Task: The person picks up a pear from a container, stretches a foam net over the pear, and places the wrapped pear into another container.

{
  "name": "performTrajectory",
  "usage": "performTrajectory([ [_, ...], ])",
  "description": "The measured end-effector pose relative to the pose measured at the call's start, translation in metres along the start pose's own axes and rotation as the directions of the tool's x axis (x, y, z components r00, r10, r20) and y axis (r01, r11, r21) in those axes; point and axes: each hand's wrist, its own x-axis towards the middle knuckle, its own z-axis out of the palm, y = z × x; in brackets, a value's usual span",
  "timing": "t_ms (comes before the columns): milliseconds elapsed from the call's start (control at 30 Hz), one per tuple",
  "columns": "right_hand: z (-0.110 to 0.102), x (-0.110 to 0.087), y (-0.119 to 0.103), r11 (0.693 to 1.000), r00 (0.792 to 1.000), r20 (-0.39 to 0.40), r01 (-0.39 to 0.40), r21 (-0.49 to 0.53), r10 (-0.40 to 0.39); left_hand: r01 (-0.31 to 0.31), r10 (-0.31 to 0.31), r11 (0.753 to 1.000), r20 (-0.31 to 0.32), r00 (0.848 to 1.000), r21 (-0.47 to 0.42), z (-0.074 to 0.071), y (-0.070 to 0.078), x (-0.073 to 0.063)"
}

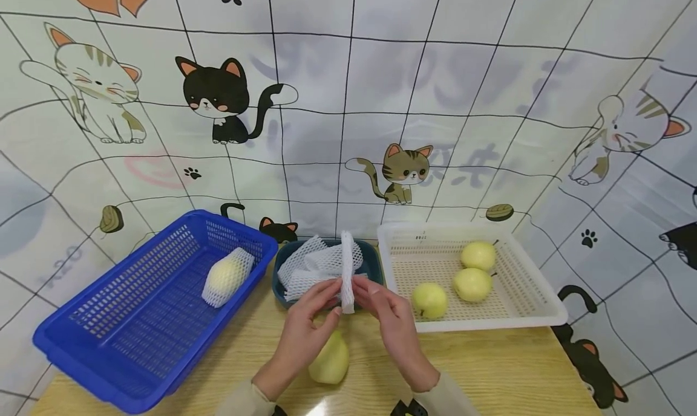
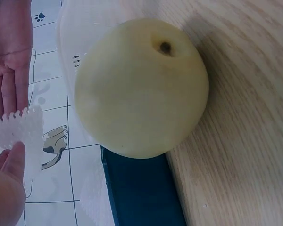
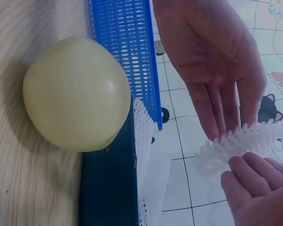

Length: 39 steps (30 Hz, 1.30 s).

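A white foam fruit net (image 1: pixel 347 274), flattened and upright, stands between my two hands above the table. My left hand (image 1: pixel 307 325) holds its left side at the fingertips, and my right hand (image 1: pixel 394 325) holds the right side. The net's toothed edge (image 3: pixel 240 139) shows in the right wrist view, with fingers of both hands against it. Below the hands a bare yellow-green pear (image 1: pixel 329 361) lies on the wooden table, large in both wrist views. Just behind the hands, a dark teal box (image 1: pixel 373 262) contains several more foam nets (image 1: pixel 310 268).
On the left stands a blue plastic basket (image 1: pixel 136 319) with one net-wrapped pear (image 1: pixel 227 277) in it. A white basket (image 1: pixel 523 283) on the right contains three bare pears (image 1: pixel 472 285). A cat-patterned sheet (image 1: pixel 316 101) hangs behind the wooden table (image 1: pixel 490 367).
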Motion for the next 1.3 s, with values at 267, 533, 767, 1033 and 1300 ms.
performTrajectory([
  [267, -0.001, 0.000, -0.001, 0.997, 0.998, 0.066, 0.005, 0.076, -0.010, 0.067, -0.064, 0.993, 0.033, 0.997, -0.100, -0.001, -0.001, -0.004],
  [533, -0.003, -0.003, -0.002, 0.993, 0.992, 0.124, -0.019, 0.114, 0.005, 0.155, -0.160, 0.970, -0.012, 0.987, -0.185, -0.003, 0.003, -0.006],
  [767, -0.002, -0.004, 0.001, 0.995, 0.992, 0.123, -0.002, 0.104, -0.011, 0.196, -0.210, 0.963, -0.062, 0.976, -0.187, -0.004, 0.005, -0.007],
  [1033, 0.005, -0.005, 0.005, 0.992, 0.992, 0.103, 0.085, -0.094, -0.075, 0.211, -0.239, 0.946, -0.087, 0.967, -0.247, 0.000, 0.007, -0.007],
  [1300, 0.004, -0.004, 0.012, 0.975, 0.994, -0.042, 0.092, -0.202, -0.103, 0.345, -0.380, 0.890, -0.066, 0.923, -0.297, 0.005, 0.011, -0.006],
])
